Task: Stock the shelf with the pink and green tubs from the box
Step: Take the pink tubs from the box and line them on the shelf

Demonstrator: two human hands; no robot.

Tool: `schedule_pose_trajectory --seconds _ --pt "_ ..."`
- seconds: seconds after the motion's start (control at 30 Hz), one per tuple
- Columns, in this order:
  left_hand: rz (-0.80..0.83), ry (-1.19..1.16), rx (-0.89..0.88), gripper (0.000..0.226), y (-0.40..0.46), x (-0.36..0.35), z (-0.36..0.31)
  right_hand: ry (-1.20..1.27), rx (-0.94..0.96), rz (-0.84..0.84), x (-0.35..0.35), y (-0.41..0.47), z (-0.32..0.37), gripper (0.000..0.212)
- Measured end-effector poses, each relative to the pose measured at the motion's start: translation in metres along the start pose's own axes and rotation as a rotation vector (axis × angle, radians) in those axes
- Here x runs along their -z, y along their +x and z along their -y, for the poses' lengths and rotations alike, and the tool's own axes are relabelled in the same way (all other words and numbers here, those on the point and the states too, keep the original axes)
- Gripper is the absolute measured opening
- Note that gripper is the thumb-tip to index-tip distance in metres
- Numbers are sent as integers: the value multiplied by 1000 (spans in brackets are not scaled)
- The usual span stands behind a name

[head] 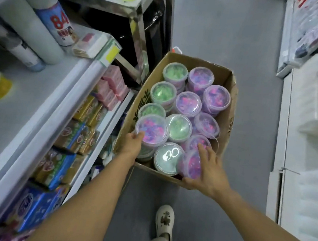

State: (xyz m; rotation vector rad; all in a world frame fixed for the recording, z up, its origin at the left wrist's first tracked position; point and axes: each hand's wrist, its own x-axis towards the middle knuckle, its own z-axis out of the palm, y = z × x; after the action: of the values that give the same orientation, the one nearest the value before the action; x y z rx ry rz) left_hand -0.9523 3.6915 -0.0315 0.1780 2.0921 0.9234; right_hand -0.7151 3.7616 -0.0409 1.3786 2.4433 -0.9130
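Head view looks down into a cardboard box point(226, 116) on the floor, right of the shelf point(44, 95). At its near-left corner the left hand point(133, 143) grips a pink tub point(151, 129); at the near-right corner the right hand point(209, 170) curls around another pink tub point(190, 163).

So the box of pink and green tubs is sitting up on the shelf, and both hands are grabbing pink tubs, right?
Not quite. The box sits on the floor beside the shelf, as the head view shows. The left hand and right hand are each on a pink tub.
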Motion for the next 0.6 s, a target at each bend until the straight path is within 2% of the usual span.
schedule_pose_trajectory --seconds 0.1,0.2,0.4,0.5,0.6 --pt "-28 -61 52 28 9 4 -1 -4 -22 -5 14 5 5 117" --pt "22 -94 62 23 6 5 -8 13 -74 3 35 11 17 118" --pt "110 -341 116 25 -32 9 -17 235 -142 69 80 13 39 103" --pt "77 -432 100 17 -64 20 -13 319 -73 43 101 0 50 73" --pt "48 -538 69 21 -99 33 -1 345 -19 61 116 -17 58 77"
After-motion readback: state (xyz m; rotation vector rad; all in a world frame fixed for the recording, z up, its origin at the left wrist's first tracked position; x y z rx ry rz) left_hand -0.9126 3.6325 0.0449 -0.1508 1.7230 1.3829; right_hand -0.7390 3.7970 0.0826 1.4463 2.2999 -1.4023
